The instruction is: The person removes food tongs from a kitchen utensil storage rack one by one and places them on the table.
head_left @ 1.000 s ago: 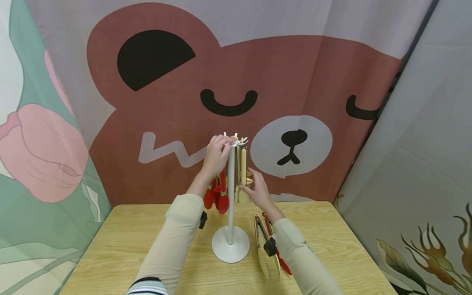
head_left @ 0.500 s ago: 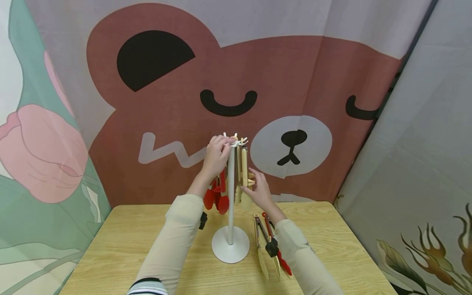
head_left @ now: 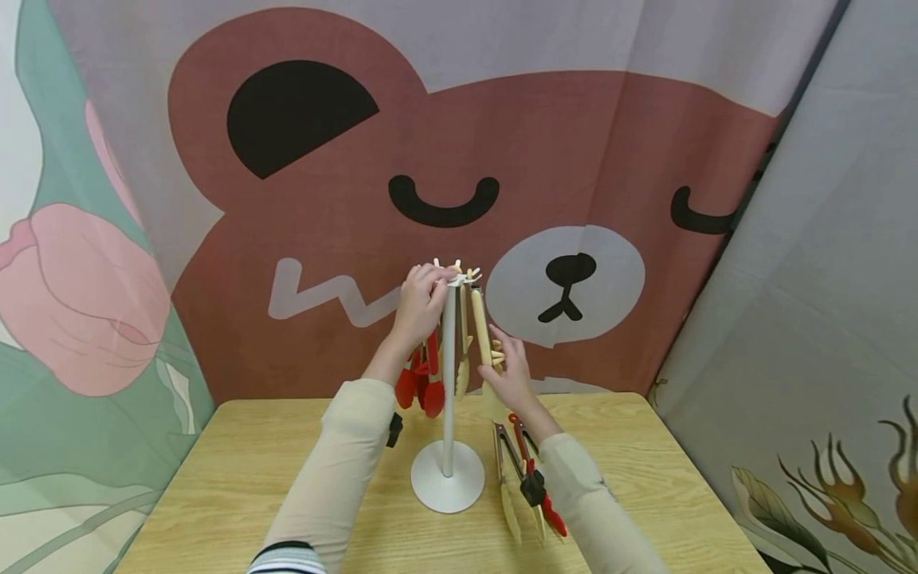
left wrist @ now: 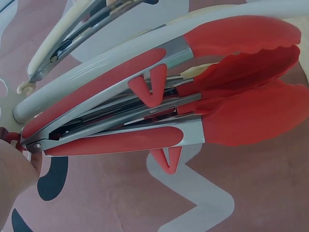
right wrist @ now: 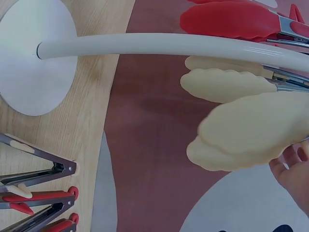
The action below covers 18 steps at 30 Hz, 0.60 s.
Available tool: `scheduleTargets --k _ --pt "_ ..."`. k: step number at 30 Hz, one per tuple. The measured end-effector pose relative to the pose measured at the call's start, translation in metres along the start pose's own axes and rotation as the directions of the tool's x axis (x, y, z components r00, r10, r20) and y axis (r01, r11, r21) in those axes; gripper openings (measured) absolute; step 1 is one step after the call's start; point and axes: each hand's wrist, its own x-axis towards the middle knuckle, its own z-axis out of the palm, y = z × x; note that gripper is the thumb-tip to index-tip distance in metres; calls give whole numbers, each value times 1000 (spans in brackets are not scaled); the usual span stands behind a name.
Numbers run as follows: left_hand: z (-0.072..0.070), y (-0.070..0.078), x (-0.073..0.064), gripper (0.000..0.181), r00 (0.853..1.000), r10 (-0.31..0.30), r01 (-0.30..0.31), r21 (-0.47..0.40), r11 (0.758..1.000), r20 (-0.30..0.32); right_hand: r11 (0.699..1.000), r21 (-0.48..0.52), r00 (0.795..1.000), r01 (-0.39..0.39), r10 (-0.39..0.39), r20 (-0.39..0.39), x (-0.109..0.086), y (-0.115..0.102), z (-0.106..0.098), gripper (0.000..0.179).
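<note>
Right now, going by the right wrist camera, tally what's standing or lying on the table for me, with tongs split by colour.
White stand: 1
Cream tongs: 1 pair, partly out of frame
Red tongs: 2 pairs, partly out of frame
Total: 4

Stand (head_left: 448, 494): plain white. Red tongs (left wrist: 256, 116), silver-trimmed. Cream tongs (right wrist: 256, 126), silver-trimmed. Table (head_left: 222, 478): yellowish wood grain. Sleeves (head_left: 347, 454): cream. Backdrop (head_left: 559, 143): reddish-brown bear print, black and pale-grey detailing.

From this side of the table (head_left: 215, 486), a left hand (head_left: 421, 301) covers part of the top of the white stand (head_left: 449, 383), while a black wrist device (head_left: 532, 488) obscures the tongs lying below. The right hand (right wrist: 295, 176) and cream tongs (right wrist: 251, 128) run off the right wrist view's edge.
</note>
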Motion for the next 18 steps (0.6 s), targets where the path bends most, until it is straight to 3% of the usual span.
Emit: scheduleTargets --k 11,18 --pt "1 0 -1 25 1000 -3 3 -9 1000 -9 996 86 1000 19 -19 4 -5 -2 -6 65" --pt "2 0 -1 25 1000 10 -11 -14 1000 -26 989 120 995 89 -83 -51 -12 -33 -12 55"
